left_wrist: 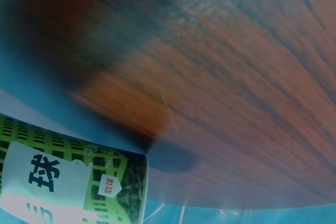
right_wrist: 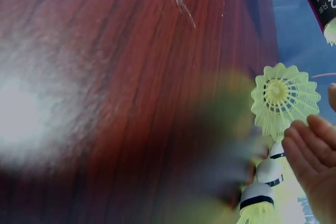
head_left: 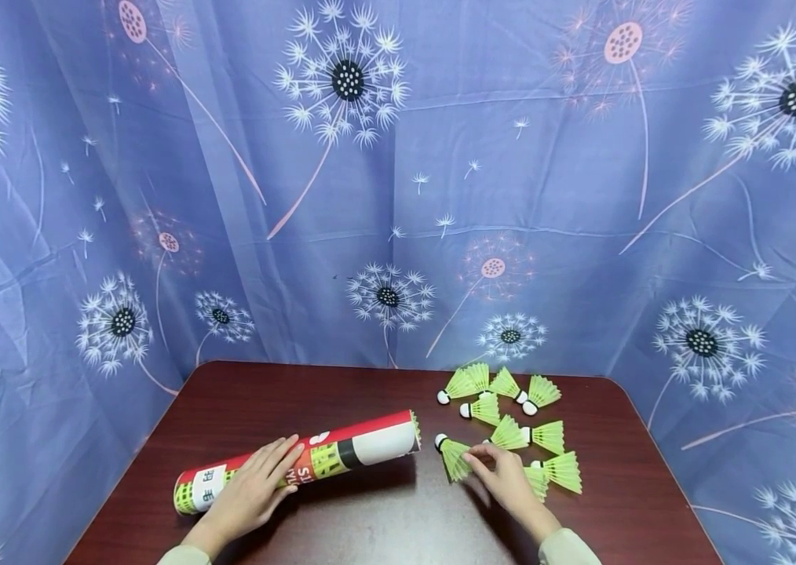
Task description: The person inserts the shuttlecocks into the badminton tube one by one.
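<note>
My left hand point(head_left: 253, 482) grips a red, white and green shuttlecock tube point(head_left: 380, 441), fingers over its top and thumb along the near side. The tube slants up toward the right, its right end above a shadow. Yellow-green feather edges show at that end. To its right, my right hand point(head_left: 507, 479) pinches a yellow-green shuttlecock point(head_left: 453, 459) by the skirt edge, its white cork pointing away toward the upper left. The right wrist view looks into this shuttlecock's flared skirt point(right_wrist: 281, 100). In the left wrist view the tube's printed end point(left_wrist: 113, 182) shows, without the hand.
Several more shuttlecocks point(head_left: 546, 392) lie scattered over the right of the dark red-brown table point(head_left: 370, 534), some close beside my right hand. A blue curtain point(head_left: 398, 180) with dandelion prints hangs behind the table and along both sides.
</note>
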Demonstrator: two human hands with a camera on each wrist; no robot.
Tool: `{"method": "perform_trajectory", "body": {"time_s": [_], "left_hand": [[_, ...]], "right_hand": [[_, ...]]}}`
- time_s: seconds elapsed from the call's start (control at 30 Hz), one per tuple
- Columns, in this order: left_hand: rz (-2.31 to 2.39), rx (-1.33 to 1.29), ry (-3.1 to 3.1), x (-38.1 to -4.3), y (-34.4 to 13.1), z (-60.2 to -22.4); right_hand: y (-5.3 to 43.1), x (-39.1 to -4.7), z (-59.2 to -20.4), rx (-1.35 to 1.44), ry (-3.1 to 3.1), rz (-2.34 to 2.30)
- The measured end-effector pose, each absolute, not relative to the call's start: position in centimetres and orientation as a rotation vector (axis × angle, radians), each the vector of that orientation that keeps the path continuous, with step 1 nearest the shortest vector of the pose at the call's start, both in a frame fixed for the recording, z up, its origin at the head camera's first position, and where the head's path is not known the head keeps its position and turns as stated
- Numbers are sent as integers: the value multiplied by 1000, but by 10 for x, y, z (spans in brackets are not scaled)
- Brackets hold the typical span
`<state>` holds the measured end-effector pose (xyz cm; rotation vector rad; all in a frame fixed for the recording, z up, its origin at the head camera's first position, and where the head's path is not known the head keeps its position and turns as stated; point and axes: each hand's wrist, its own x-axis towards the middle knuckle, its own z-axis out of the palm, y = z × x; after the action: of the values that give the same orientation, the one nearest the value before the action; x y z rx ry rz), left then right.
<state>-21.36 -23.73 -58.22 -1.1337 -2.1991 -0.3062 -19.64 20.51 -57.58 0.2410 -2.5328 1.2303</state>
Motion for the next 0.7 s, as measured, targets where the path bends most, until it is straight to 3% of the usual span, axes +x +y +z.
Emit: {"method": "perform_trajectory", "body": {"time_s": [0.37,0.7], "left_hand": [[-319,-1137,-2203,-213,-237,-581],[-312,-1140,-2202,-212,-238,-582]], "right_hand": [[198,-202,-577,135,-2573,1233],[199,-204,-582,222,-2510,1177]]}}
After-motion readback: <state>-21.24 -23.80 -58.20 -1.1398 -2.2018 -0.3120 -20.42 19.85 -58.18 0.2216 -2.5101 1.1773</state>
